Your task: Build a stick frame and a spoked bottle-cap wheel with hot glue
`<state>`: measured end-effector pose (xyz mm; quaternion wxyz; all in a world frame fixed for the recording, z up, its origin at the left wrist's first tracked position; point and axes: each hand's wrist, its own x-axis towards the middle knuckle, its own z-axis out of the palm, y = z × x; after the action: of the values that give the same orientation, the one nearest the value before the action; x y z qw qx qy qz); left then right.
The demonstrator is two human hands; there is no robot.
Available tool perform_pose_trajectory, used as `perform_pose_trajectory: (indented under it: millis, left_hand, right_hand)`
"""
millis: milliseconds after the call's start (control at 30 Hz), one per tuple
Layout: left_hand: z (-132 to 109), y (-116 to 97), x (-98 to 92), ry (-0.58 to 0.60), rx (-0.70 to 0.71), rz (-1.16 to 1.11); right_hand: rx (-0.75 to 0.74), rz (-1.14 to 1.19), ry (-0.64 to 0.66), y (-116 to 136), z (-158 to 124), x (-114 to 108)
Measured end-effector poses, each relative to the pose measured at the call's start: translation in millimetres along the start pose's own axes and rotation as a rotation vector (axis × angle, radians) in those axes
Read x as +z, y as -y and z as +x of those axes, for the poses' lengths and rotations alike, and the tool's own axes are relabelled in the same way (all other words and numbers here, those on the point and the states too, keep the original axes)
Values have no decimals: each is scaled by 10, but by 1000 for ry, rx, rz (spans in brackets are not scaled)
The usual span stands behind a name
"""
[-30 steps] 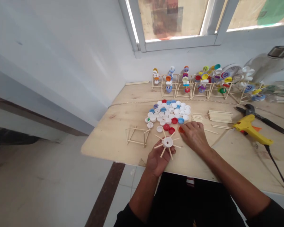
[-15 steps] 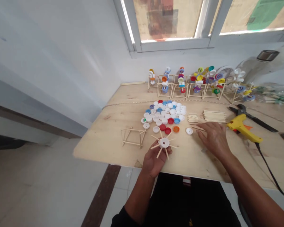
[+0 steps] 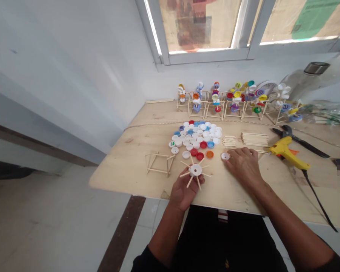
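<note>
My left hand (image 3: 185, 190) holds a wheel of thin wooden sticks set around a white bottle cap hub (image 3: 195, 170) with a hole in its middle. The wheel faces up, just above the table's front edge. My right hand (image 3: 245, 166) rests low on the table, its thumb and forefinger closed at the edge of a loose white cap (image 3: 224, 156) with a hole. The hand partly hides a stick lying behind it. Left of the wheel stands a small wooden stick frame (image 3: 159, 164). Beyond it spread many bottle caps (image 3: 198, 136), mostly white, with some red, blue and orange.
Short sticks (image 3: 229, 141) and longer sticks (image 3: 255, 139) lie in piles. To the right are a yellow glue gun (image 3: 290, 153) with its cord and black-handled pliers (image 3: 300, 141). Finished cap wheels on stick frames (image 3: 215, 109) line the wall, and a string crosses the table.
My right hand has moved left and down to the loose white cap, its fingers closing at the cap's edge. My left hand still holds the stick wheel. The view has shifted slightly.
</note>
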<state>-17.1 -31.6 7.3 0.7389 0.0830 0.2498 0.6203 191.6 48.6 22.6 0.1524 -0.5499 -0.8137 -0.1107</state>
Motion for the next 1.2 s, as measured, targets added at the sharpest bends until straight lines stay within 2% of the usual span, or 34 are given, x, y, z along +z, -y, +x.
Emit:
perform_pose_trajectory:
  millis: [533,633,900,1200]
  left_hand:
    - [-2,7,3,4,11,-13]
    - [-7,10,3,-8,11,-10]
    - [-4,9,-10,2,6,0]
    - [-9,2,14,4,15,15]
  right_hand:
    - [-20,-18,9,25,93,71]
    - [-6,-14,1,-51,90,52]
    - [91,-75,5,-473,83,-30]
    - [-45,-112,112,-426,177,34]
